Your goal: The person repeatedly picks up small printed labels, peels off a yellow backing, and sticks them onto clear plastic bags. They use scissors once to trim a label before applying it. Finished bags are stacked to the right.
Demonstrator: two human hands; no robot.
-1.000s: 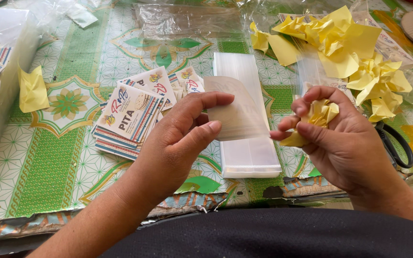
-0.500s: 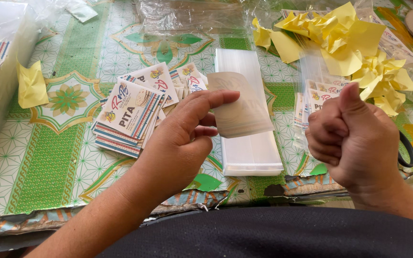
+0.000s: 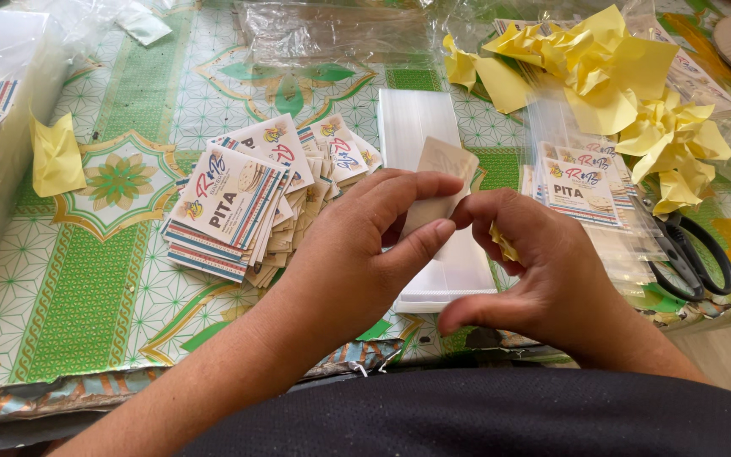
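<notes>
The left hand (image 3: 357, 262) pinches a small clear plastic sleeve (image 3: 440, 182) between thumb and fingers (image 3: 420, 184), holding it upright over a stack of clear sleeves (image 3: 420, 127) on the desk (image 3: 86, 296). The right hand (image 3: 543, 279) meets it, fingertips touching the sleeve's edge, with a bit of yellow paper (image 3: 502, 244) tucked in the palm. Printed label cards (image 3: 239, 199) fan out to the left; crumpled yellow papers (image 3: 628, 85) and black scissors (image 3: 695, 258) lie to the right.

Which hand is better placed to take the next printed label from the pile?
Probably the left hand: it is right beside the pile of printed labels, though it pinches a clear bag. The right hand is farther away, with yellow paper in it.
</notes>
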